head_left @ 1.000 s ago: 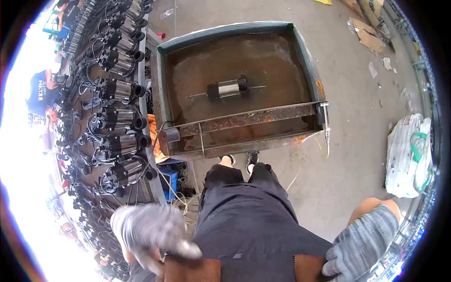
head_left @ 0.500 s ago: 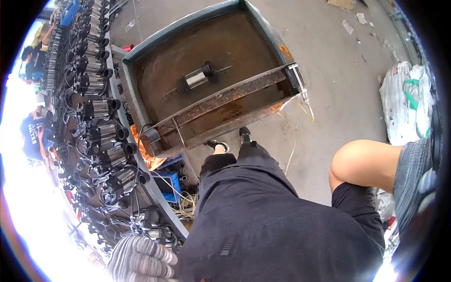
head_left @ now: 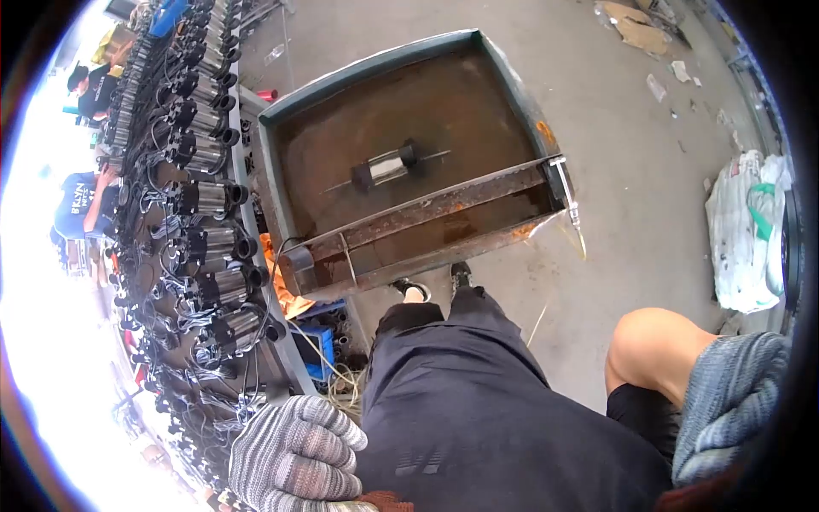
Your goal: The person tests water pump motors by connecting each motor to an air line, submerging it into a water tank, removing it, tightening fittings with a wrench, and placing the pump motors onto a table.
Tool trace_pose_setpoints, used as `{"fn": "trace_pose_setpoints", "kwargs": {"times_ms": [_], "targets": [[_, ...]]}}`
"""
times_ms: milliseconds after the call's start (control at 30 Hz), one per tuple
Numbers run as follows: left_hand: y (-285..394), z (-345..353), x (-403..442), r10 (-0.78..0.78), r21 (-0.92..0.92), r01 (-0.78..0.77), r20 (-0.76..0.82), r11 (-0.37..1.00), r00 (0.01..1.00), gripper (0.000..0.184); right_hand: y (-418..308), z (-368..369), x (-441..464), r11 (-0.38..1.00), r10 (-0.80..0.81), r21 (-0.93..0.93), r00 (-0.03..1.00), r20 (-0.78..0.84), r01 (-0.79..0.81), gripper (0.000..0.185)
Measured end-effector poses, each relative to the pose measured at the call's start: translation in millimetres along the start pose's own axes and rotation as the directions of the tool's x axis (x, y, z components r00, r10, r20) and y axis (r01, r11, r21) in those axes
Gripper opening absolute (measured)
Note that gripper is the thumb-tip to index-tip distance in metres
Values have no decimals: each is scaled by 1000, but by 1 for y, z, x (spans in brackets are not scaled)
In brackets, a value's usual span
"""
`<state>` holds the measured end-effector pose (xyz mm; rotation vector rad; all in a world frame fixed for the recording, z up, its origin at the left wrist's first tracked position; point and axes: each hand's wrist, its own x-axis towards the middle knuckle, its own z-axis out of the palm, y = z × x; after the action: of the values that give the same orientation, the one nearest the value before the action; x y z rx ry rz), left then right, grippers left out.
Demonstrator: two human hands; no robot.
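My left hand (head_left: 299, 452), in a grey striped knit glove, is closed at the bottom, close to the workbench. A reddish-brown piece (head_left: 388, 501) shows beside its thumb, mostly cut off by the frame edge. On the far right, my right hand (head_left: 738, 401), in a similar grey glove, has its fingers curled; whatever they hold is hidden. Ahead of me stands a rusty metal tank (head_left: 499, 102) of murky brown water. A silver pump with black ends (head_left: 388, 167) lies in it on its side, with a thin rod sticking out at either end.
Several silver-and-black pumps (head_left: 209, 198) with coiled cables line the bench on the left. A blue crate (head_left: 314, 352) and an orange cloth (head_left: 290, 294) are below it. White sacks (head_left: 746, 247) stand to the right. Other people (head_left: 81, 200) are beyond the bench.
The view has shifted, so the tank sits lower and farther right. Both gloved hands have come farther into view, and the reddish-brown piece now shows by my left hand.
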<state>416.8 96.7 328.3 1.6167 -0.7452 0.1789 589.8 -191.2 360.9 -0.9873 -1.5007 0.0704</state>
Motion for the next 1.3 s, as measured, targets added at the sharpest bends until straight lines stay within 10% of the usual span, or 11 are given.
{"fn": "trace_pose_setpoints", "kwargs": {"times_ms": [200, 367, 400, 500, 767, 1067, 1300], "targets": [[12, -36, 5, 45, 11, -49, 222, 999, 974, 19, 6, 21, 5, 976, -62, 211, 997, 44, 52, 16], [39, -25, 16, 8, 202, 9, -80, 979, 997, 6, 23, 37, 1, 885, -147, 466, 951, 272, 3, 16], [38, -2, 6, 174, 343, -45, -356, 938, 918, 7, 24, 35, 1, 868, -144, 495, 936, 323, -37, 15], [50, -2, 11, 299, 413, -84, -490, 907, 819, 6, 23, 18, 2, 841, -177, 534, 891, 418, -83, 15], [67, -7, 5, 345, 453, -81, -540, 888, 767, 5, -9, -3, 29, 1000, 13, -8, 993, 115, -13, 12], [80, -10, -10, 376, 489, -62, -576, 870, 726, 4, 24, 43, 20, 889, -138, 456, 929, 343, -36, 13], [95, -21, -19, 416, 497, -100, -579, 862, 701, 3, 33, -1, 39, 716, -130, 590, 759, 638, -373, 19]]}}
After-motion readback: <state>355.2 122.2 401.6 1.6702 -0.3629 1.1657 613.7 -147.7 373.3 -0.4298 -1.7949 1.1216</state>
